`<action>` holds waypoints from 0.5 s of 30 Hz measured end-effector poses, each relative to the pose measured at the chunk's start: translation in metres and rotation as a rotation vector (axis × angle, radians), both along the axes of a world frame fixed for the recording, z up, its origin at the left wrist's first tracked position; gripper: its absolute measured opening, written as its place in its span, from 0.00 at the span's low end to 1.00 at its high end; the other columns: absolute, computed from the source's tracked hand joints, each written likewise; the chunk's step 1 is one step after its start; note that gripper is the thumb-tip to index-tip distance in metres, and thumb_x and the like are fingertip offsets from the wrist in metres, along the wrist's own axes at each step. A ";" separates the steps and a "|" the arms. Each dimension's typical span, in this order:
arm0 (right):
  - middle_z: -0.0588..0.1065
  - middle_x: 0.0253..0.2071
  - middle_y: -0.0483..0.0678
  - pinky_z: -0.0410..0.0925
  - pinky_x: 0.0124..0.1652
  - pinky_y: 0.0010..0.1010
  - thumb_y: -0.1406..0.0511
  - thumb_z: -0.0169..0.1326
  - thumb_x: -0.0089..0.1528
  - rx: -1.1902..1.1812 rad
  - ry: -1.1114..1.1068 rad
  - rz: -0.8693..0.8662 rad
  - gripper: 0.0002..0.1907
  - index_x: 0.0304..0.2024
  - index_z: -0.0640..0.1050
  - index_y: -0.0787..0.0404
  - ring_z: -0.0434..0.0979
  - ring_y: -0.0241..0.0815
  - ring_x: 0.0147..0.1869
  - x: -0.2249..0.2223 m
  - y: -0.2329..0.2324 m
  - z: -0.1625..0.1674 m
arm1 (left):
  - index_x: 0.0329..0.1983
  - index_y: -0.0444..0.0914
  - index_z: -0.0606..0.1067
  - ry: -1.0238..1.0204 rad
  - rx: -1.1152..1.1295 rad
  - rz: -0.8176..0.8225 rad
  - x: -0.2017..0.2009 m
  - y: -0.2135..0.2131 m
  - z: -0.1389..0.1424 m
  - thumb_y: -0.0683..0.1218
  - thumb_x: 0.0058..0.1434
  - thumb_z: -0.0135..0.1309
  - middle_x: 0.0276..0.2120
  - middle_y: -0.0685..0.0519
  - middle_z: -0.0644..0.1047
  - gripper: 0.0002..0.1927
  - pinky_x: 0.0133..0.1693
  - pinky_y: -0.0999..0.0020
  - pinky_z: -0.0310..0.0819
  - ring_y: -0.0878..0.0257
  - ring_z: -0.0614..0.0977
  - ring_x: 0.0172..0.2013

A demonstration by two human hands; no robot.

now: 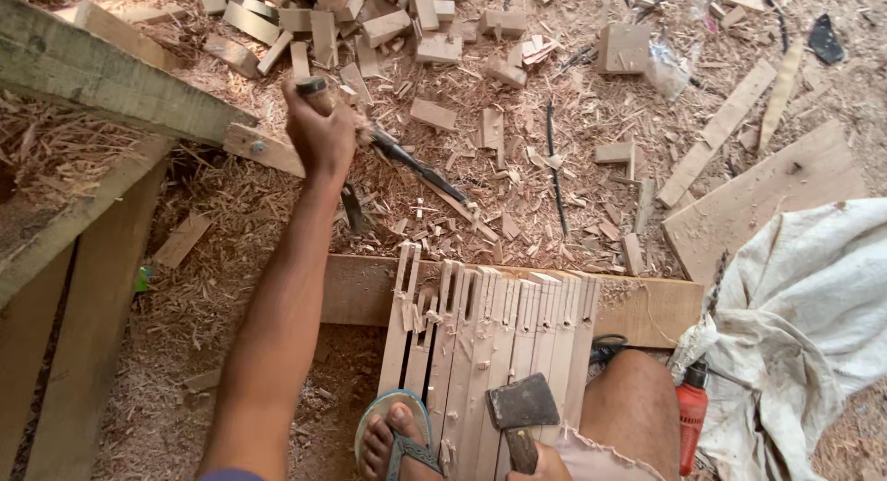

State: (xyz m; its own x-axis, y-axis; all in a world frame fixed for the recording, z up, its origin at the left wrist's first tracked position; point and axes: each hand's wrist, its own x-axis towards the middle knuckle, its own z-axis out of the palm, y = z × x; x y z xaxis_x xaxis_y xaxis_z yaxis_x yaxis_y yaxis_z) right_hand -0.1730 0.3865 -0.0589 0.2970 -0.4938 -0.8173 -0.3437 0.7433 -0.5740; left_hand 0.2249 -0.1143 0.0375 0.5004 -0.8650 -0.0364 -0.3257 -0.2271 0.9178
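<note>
l hand (319,130): arm stretched fwd over the floor, grip closed on a chisel (407,158) by its wooden handle; dark blade slants down-right, tip among the chips (517,204).

r hand (545,467): only partly in view at bottom edge, grip wrapped on the handle of a hatchet (522,402). hatchet head lies flat on the slats (490,324).

slats: bundle of notched wood strips, packed side by side, far ends on a plank (647,305) that runs crosswise. sandalled foot (393,439) presses on the near-left end; bare knee (633,407) just right of the bundle.

surroundings: floor covered w/ shavings and offcut blocks (434,47). board (758,199) at right, pale cloth (804,324) beside it, red tool (691,416) at cloth edge, near the knee. timber frame (102,74) at left.
</note>
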 end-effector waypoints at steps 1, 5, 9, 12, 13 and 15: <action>0.70 0.24 0.38 0.65 0.31 0.24 0.69 0.69 0.47 0.018 -0.011 -0.013 0.19 0.38 0.79 0.70 0.71 0.29 0.30 0.001 0.000 0.004 | 0.58 0.36 0.65 0.053 -0.075 -0.049 -0.007 0.013 0.020 0.36 0.60 0.53 0.36 0.53 0.74 0.22 0.29 0.68 0.85 0.65 0.80 0.29; 0.68 0.20 0.44 0.62 0.25 0.29 0.70 0.61 0.50 0.042 0.032 -0.053 0.10 0.34 0.76 0.66 0.68 0.34 0.24 0.009 -0.013 0.039 | 0.57 0.35 0.69 0.081 -0.230 -0.147 -0.025 0.079 0.107 0.39 0.69 0.63 0.30 0.56 0.70 0.18 0.30 0.68 0.81 0.65 0.76 0.27; 0.72 0.19 0.51 0.67 0.22 0.35 0.72 0.59 0.54 0.245 -0.190 -0.303 0.10 0.35 0.72 0.69 0.73 0.44 0.19 0.027 -0.037 0.090 | 0.61 0.36 0.72 0.286 -0.073 -0.395 -0.031 0.145 0.175 0.38 0.64 0.61 0.30 0.55 0.66 0.21 0.41 0.70 0.82 0.65 0.73 0.30; 0.70 0.19 0.51 0.66 0.20 0.37 0.72 0.60 0.55 0.357 -0.235 -0.463 0.16 0.43 0.70 0.64 0.71 0.46 0.17 0.040 -0.058 0.126 | 0.53 0.37 0.70 0.155 -0.079 -0.617 -0.044 0.180 0.193 0.43 0.63 0.63 0.42 0.53 0.78 0.19 0.45 0.70 0.88 0.65 0.84 0.41; 0.69 0.19 0.50 0.66 0.19 0.37 0.71 0.60 0.55 0.383 -0.229 -0.499 0.18 0.46 0.70 0.62 0.70 0.45 0.16 0.044 -0.061 0.139 | 0.51 0.36 0.70 0.042 -0.185 -0.672 -0.052 0.187 0.192 0.45 0.62 0.65 0.40 0.51 0.78 0.20 0.42 0.71 0.88 0.64 0.85 0.40; 0.66 0.18 0.48 0.62 0.16 0.35 0.71 0.60 0.54 0.335 -0.215 -0.487 0.20 0.47 0.69 0.64 0.66 0.42 0.14 0.052 -0.069 0.161 | 0.47 0.36 0.70 -0.013 -0.405 -0.737 -0.071 0.198 0.182 0.46 0.63 0.65 0.37 0.49 0.78 0.17 0.36 0.73 0.88 0.63 0.85 0.37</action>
